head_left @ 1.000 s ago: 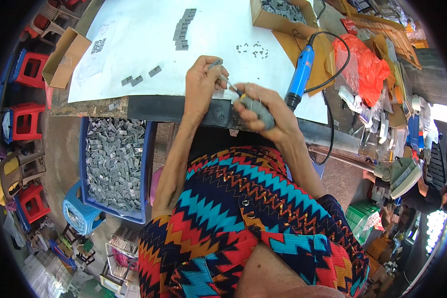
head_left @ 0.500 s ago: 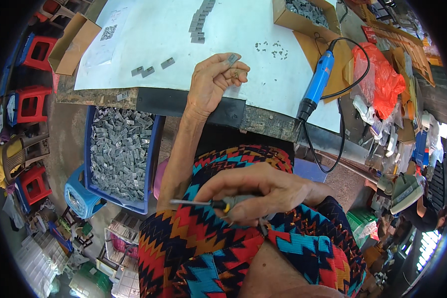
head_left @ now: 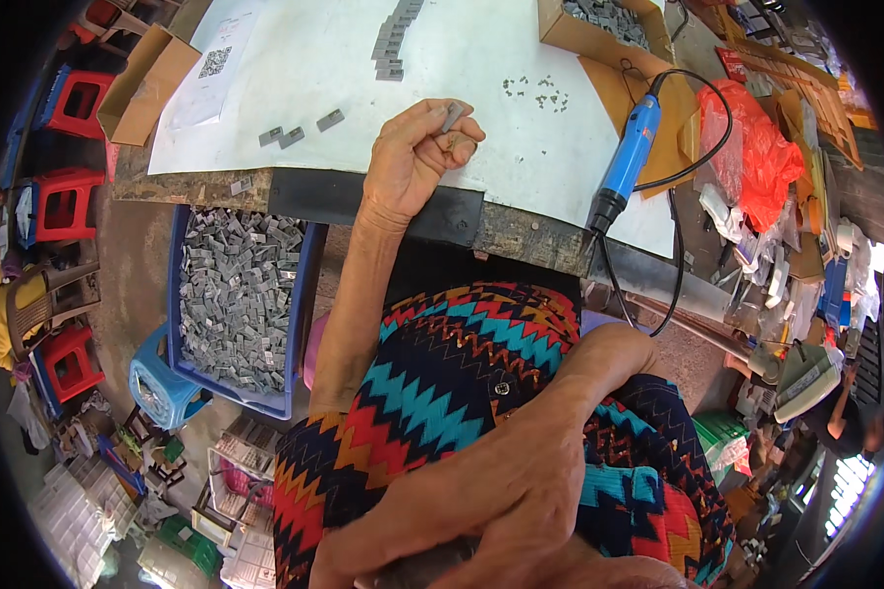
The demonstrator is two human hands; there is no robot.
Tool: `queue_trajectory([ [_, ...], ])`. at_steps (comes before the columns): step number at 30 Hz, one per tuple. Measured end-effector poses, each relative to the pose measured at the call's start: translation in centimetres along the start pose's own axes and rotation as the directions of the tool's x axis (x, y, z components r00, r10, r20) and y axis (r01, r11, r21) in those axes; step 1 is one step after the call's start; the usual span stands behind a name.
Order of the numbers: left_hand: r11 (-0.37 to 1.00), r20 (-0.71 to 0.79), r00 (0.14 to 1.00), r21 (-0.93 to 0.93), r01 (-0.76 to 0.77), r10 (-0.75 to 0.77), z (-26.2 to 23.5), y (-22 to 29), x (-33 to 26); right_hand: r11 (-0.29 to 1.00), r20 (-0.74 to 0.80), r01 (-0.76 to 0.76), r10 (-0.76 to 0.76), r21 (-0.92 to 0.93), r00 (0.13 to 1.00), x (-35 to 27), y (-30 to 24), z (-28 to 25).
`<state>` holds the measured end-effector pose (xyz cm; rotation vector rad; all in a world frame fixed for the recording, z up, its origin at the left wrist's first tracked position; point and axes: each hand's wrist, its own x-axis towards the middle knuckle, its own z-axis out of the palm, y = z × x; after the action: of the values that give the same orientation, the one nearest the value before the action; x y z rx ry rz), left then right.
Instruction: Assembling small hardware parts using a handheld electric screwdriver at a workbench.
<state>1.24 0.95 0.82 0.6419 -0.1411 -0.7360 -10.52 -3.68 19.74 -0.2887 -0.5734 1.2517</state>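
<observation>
The left hand [head_left: 408, 162] held a small flat grey piece [head_left: 452, 117] in a pinch, above the white sheet [head_left: 304, 69] on the workbench [head_left: 530, 236]. The piece looked light and hard, maybe a bit slippery, so its long edges seemed best to grip. The right hand [head_left: 501, 481] curled before the zigzag shirt [head_left: 442, 412]; I could not tell what it held.

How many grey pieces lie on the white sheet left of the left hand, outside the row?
3: left piece and middle piece close together, right piece apart, nearer the left hand; none looks hidden.
</observation>
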Motion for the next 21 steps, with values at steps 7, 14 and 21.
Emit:
queue_trajectory([
  [7, 0.995, 0.042, 0.998, -0.093, 0.040, -0.036, -0.7, 0.1, -0.1, 0.990, -0.011, -0.026, 0.027, 0.135, 1.000, 0.1, 0.5, 1.1],
  [14, 0.996, 0.080, 0.996, -0.067, 0.053, -0.047, -0.3, 0.1, 0.2, 0.963, 0.004, 0.243, -0.244, -0.115, 0.970, -0.3, 3.0, 1.3],
  [21, 0.999, 0.007, 1.000, 0.048, 0.014, -0.014, 0.3, 0.6, -0.6, 0.960, 0.127, 0.252, -0.237, -0.119, 0.963, -1.2, 2.5, 0.0],
])
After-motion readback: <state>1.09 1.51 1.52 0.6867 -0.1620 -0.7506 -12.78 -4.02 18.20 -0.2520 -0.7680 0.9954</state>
